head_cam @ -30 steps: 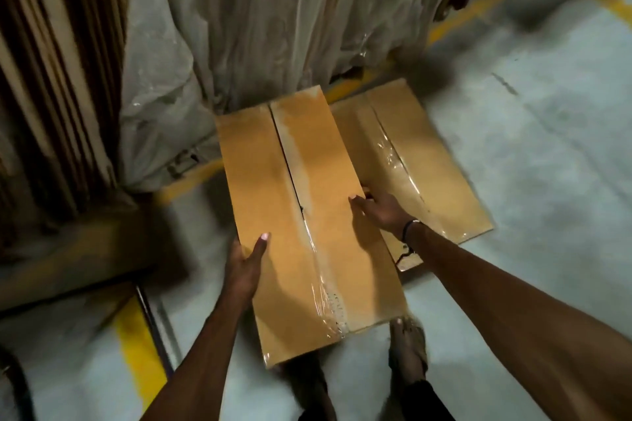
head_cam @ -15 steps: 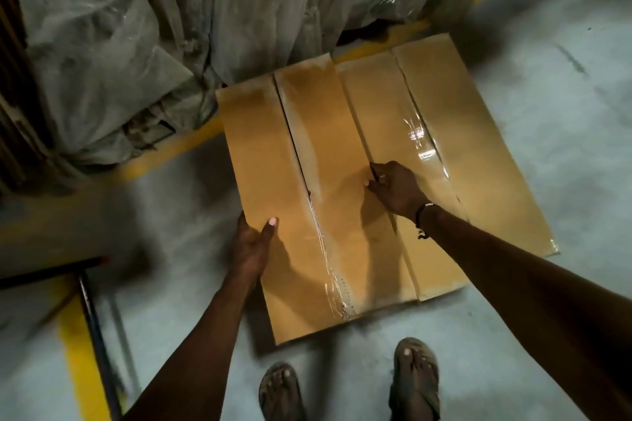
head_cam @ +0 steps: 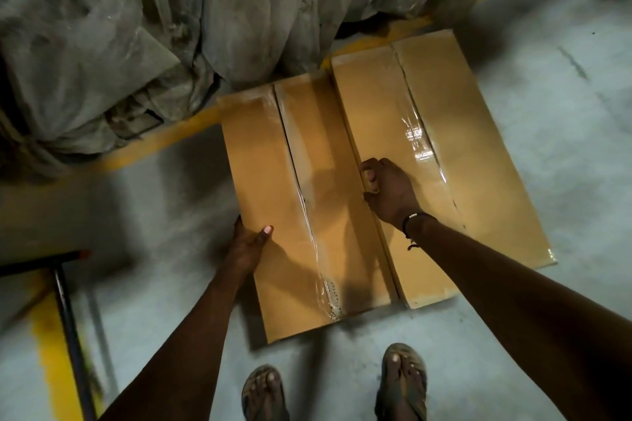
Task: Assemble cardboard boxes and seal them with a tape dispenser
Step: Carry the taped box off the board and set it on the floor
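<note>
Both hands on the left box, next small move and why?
Probably let go: the left box lies on the floor tight beside the right box, clear tape over both seams. The left hand grips its left edge, the right hand its right.

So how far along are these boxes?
Two cardboard boxes look assembled and taped: the right box sits on the floor, clear tape along its seam. In hand is the left box, also taped, gripped by the left hand and right hand. No tape dispenser shows, so further boxes can't be judged.
</note>
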### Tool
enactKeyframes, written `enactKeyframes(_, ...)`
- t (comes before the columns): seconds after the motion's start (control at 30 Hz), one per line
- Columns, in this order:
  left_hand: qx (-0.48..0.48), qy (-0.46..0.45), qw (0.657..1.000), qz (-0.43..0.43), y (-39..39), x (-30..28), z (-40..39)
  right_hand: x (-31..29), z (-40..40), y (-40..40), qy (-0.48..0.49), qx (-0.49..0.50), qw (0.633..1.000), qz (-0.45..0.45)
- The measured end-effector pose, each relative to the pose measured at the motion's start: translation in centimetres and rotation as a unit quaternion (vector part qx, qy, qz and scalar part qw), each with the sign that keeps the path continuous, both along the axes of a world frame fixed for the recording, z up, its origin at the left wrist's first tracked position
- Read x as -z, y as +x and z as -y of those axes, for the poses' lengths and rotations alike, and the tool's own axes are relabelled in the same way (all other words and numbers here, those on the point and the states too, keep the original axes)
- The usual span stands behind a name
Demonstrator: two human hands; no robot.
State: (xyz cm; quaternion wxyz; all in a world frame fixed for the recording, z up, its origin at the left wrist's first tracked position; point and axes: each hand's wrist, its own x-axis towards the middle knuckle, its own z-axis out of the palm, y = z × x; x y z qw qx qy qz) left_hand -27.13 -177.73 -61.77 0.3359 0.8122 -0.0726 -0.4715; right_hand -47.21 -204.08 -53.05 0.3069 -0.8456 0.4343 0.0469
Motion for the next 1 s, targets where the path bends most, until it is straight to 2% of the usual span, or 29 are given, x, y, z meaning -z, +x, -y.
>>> enactKeyframes(0.1, 0.04, 0.069, 0.996, 0.03, 0.2, -3.5, 1.8, -0.9, -0.3, -0.2, 0.031, -0.009, 0.999, -0.01)
enactKeyframes(0.2, 0.006, 0.144, 0.981, 0.13, 0.2, -7.7, 3.4, -3.3, -1.0, -0.9, 0.062, -0.016, 0.998, 0.01)
enactKeyframes(0.3, -0.035, 0.084, 0.981, 0.172, -0.7, -13.3, 3.7, -8.1, -1.8, -1.6, 0.087, -0.007, 0.995, 0.039)
enactKeyframes(0.43, -0.089, 0.005, 0.981, 0.175, -3.7, -22.9, 3.1, -16.4, -2.5, -2.0, 0.101, 0.023, 0.991, 0.082)
enactKeyframes(0.77, -0.16, -0.119, 0.964, 0.175, -9.5, -50.5, -1.7, -45.1, -6.7, -1.1, 0.124, -0.03, 0.974, 0.186)
enactKeyframes(1.0, -0.205, -0.2, 0.936, 0.204, -11.7, -68.1, -10.2, -62.8, -14.8, -1.2, 0.14, -0.083, 0.958, 0.235)
